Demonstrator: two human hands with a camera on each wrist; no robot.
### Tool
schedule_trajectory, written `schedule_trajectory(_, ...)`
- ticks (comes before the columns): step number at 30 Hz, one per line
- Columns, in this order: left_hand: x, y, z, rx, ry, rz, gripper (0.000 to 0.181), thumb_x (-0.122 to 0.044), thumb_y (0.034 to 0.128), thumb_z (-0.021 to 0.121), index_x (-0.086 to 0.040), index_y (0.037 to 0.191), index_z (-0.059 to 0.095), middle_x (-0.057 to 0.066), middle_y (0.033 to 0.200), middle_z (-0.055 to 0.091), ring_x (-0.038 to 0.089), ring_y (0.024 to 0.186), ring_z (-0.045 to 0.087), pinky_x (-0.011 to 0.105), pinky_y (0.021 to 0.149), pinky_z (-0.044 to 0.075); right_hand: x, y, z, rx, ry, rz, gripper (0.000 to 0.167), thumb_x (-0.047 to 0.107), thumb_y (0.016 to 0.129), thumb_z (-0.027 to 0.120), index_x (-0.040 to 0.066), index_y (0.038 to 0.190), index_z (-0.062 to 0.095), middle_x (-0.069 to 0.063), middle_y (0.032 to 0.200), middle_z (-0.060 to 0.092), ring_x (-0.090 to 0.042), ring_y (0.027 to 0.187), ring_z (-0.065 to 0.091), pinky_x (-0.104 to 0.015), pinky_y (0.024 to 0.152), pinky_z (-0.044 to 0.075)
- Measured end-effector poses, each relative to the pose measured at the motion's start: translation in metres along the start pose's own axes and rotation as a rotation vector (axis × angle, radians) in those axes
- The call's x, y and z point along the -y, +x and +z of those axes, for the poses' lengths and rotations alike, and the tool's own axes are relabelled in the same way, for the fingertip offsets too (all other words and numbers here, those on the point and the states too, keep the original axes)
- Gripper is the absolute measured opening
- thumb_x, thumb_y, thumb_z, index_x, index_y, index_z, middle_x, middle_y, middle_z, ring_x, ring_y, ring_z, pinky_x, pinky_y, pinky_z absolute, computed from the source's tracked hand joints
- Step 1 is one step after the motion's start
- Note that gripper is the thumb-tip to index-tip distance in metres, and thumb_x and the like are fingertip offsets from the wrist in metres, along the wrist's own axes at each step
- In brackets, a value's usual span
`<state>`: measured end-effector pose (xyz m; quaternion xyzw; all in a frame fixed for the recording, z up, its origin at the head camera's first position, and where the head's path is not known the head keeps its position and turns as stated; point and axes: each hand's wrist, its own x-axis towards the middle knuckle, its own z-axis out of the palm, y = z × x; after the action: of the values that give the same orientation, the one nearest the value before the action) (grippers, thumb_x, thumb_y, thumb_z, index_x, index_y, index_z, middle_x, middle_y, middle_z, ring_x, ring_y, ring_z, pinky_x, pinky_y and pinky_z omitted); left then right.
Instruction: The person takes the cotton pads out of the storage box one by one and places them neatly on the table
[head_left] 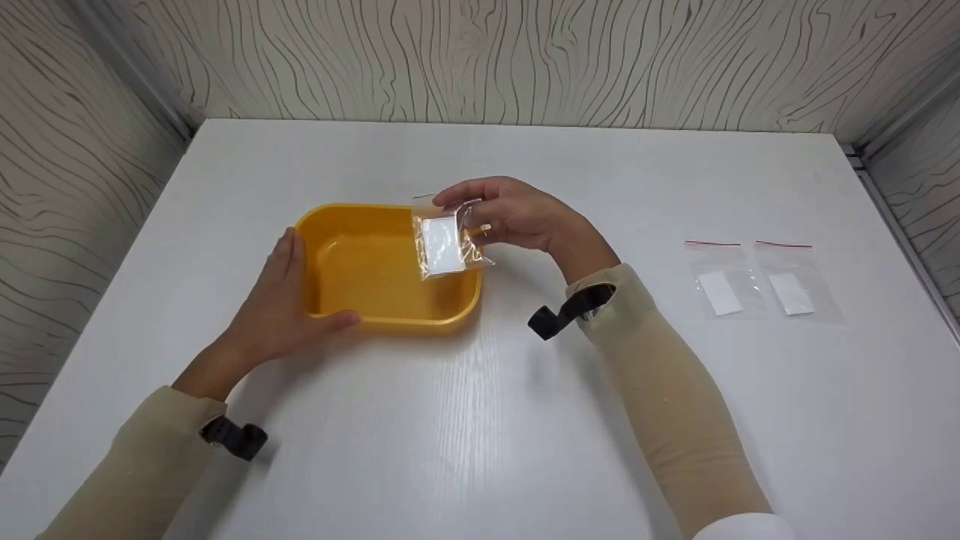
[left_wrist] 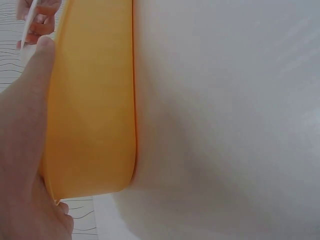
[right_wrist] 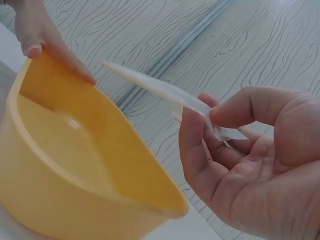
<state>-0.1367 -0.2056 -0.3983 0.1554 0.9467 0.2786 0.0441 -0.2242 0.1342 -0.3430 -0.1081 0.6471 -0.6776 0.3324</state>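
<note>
My right hand (head_left: pixel 517 214) pinches a small clear zip bag (right_wrist: pixel 160 90) with a white rectangular piece inside. The bag hangs above the right end of a yellow plastic basin (head_left: pixel 390 324), apart from its floor. In the right wrist view, thumb and fingers hold one side of the bag, which appears nearly edge-on. My left hand (head_left: pixel 274 315) grips the basin's near left corner, thumb over the front rim and fingers along the left end. From the left wrist, the basin's outer wall (left_wrist: pixel 92 100) fills much of the view. No contents show on the visible basin floor.
Two more clear zip bags, a left one (head_left: pixel 720 289) and a right one (head_left: pixel 793 289), lie side by side on the white table (head_left: pixel 420 450) at the right. Both have red seal lines and white pieces inside. Wood-patterned panels (head_left: pixel 480 60) stand behind and beside the table.
</note>
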Motion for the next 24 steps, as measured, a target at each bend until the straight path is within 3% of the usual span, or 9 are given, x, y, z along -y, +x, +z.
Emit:
schedule_trajectory(8, 0.000, 0.000, -0.001, -0.005, 0.000, 0.010, 0.131, -0.061, 0.0803, 0.078, 0.000, 0.161, -0.006, 0.025, 0.167, 0.002, 0.044, 0.150, 0.016, 0.065, 0.117, 0.024, -0.004, -0.011, -0.014, -0.011, 0.028, -0.001, 0.042, -0.008, 0.091, 0.050, 0.002, 0.129, 0.064, -0.011, 0.129, 0.059, -0.024, 0.102, 0.059, -0.033, 0.089, 0.057)
schedule_trajectory(15, 0.001, 0.001, -0.002, 0.024, 0.020, -0.016, 0.132, -0.062, 0.0817, 0.076, 0.002, 0.160, -0.008, 0.027, 0.167, -0.004, 0.045, 0.153, 0.006, 0.066, 0.118, 0.019, -0.009, -0.024, -0.025, -0.021, 0.064, -0.007, 0.041, -0.009, 0.091, 0.051, 0.003, 0.127, 0.065, -0.009, 0.123, 0.062, -0.023, 0.100, 0.061, -0.032, 0.086, 0.057)
schedule_trajectory(24, 0.002, 0.000, -0.002, 0.040, 0.028, -0.031, 0.132, -0.063, 0.0823, 0.075, 0.002, 0.160, -0.010, 0.026, 0.167, -0.007, 0.045, 0.153, 0.005, 0.067, 0.118, 0.019, -0.017, -0.038, -0.038, -0.036, 0.070, 0.000, 0.040, -0.010, 0.092, 0.049, 0.005, 0.127, 0.064, -0.007, 0.122, 0.060, -0.021, 0.097, 0.059, -0.030, 0.083, 0.056)
